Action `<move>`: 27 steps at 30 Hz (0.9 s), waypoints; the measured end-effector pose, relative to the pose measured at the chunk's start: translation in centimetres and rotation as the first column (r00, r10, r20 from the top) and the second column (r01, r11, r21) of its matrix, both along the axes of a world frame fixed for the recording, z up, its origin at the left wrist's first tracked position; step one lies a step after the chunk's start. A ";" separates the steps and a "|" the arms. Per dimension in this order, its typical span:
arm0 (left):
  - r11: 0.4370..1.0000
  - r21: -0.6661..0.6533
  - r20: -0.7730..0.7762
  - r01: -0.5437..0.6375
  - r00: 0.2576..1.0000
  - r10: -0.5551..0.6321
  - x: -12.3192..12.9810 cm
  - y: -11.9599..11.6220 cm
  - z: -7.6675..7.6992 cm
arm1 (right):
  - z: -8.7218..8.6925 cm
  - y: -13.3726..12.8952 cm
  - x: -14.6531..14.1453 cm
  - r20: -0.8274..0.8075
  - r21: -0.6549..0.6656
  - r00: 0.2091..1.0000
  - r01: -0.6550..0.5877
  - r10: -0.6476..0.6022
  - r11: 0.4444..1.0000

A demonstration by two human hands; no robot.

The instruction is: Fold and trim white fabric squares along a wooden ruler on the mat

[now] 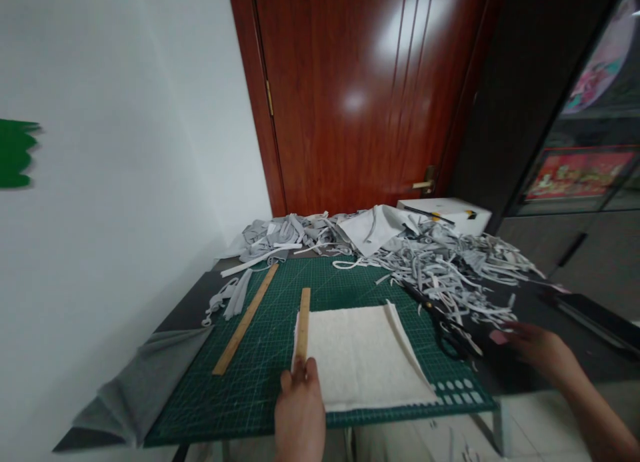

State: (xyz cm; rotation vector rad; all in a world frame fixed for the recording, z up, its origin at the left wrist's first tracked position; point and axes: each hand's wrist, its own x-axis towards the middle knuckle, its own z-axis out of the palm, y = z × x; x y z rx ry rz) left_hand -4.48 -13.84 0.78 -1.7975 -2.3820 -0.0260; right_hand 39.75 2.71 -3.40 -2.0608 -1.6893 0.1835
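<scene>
A cream square of cloth (365,362) lies on the green cutting mat (197,409), its right edge curled up. Along its left edge runs a short wooden ruler (303,322), whose near end is under the fingers of my left hand (301,402), gripped and pressed down. My right hand (537,349) is out at the right over the dark tabletop, slightly blurred. At its fingertips shows a small flat pink piece (499,337), perhaps tailor's chalk. Black scissors (445,325) lie between the cloth and that hand.
A longer wooden ruler (245,322) lies slanted on the mat's left. Grey cloth scraps and strips (450,262) are heaped at the back and right, by a white box (460,212). Grey fabric (145,382) hangs over the left edge. A black case (600,322) sits far right.
</scene>
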 end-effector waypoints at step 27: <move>0.999 -0.012 0.272 -0.050 0.961 0.051 -6.6 1.6 2.3 | 1.1 -0.4 -10.4 0.480 -0.088 0.855 -0.174 0.195 0.981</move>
